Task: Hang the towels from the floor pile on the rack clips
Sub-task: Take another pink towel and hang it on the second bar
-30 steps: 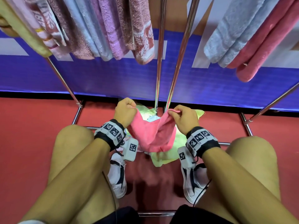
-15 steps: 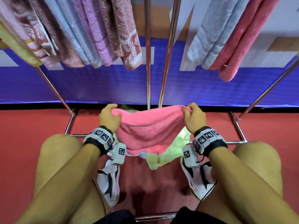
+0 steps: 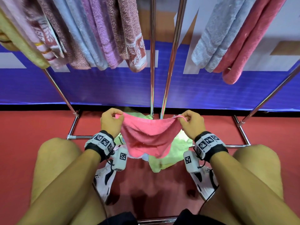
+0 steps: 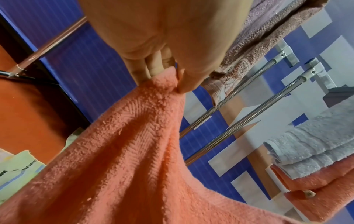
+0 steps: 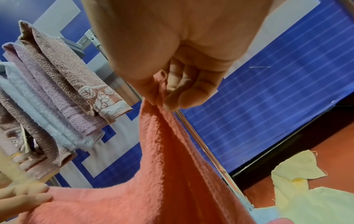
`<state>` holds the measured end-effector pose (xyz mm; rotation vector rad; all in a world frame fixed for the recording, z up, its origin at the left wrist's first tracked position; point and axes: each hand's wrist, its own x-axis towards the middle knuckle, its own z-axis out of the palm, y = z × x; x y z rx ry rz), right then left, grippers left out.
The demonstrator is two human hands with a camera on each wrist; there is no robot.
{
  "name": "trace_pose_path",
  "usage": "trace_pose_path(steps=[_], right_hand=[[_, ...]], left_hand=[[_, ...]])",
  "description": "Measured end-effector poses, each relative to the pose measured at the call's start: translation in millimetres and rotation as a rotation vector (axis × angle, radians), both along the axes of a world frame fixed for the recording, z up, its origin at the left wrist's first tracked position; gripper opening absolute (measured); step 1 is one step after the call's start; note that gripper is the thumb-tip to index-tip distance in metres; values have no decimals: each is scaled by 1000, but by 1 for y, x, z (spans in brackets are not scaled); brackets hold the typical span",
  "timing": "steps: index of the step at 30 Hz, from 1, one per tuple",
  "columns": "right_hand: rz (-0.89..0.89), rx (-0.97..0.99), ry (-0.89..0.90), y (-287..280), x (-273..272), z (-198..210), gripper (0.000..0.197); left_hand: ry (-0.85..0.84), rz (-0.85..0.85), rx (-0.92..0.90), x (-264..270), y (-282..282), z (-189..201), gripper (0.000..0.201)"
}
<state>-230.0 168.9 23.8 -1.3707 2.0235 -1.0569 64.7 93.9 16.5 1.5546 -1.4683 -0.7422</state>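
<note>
A pink towel [image 3: 149, 137] hangs spread between my two hands, above the floor pile. My left hand [image 3: 112, 120] pinches its left top corner; the left wrist view shows thumb and fingers closed on the bunched pink towel [image 4: 134, 144]. My right hand [image 3: 190, 123] pinches the right top corner, and the right wrist view has the pink towel [image 5: 172, 159] drooping from its fingertips. Beneath lies the floor pile [image 3: 168, 153], with a pale green towel on top. Several towels [image 3: 97, 33] hang on the rack overhead; its clips are out of sight.
Two chrome uprights [image 3: 162, 65] rise just behind the pink towel. The rack's base bars [image 3: 240, 132] frame the pile on the red floor. More hung towels [image 3: 227, 38] are at the upper right. My knees and white shoes [image 3: 103, 181] flank the pile.
My hands moved apart and rose, stretching the bunched pink towel out wide between them. It now hangs lifted off the pile.
</note>
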Motion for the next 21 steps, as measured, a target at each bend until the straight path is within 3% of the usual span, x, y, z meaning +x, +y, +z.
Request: trace_pose_path(steps=[4,8,14,17,21], right_hand=[[15,-4,-29,-3,4,-4,5],[56,21,-140,-4,9,-6,25],[1,27,-297,-5,12,2,25],[-61,-16,-388,-6,13,10,25],[41,19,-496,-5,28,19,32]], left_hand=[[113,-11,30,0,0,-5,28],[213,-52,136,-7,-1,-9,35],[261,122,65,-9,-5,-3,12],[327,215,58,-8,-8,4,12],[513,72,180,-24,2,12,5]])
